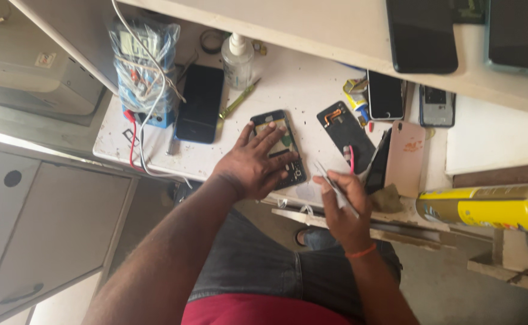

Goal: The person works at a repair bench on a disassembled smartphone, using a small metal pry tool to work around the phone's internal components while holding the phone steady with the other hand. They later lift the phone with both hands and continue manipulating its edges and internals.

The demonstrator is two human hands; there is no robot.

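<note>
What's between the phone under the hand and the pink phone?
In the head view, a black phone back cover lies between the opened phone and the pink phone.

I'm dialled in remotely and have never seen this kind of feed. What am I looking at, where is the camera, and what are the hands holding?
There is one picture, from a camera on the person's head, looking down past their lap. No machine: two bare hands. The left hand lies flat on an opened black phone with its insides showing. The right hand pinches thin metal tweezers. On the stained white workbench lie a detached black back cover, a pink phone shell, a clear pump bottle and a plastic-wrapped meter with leads.
</note>
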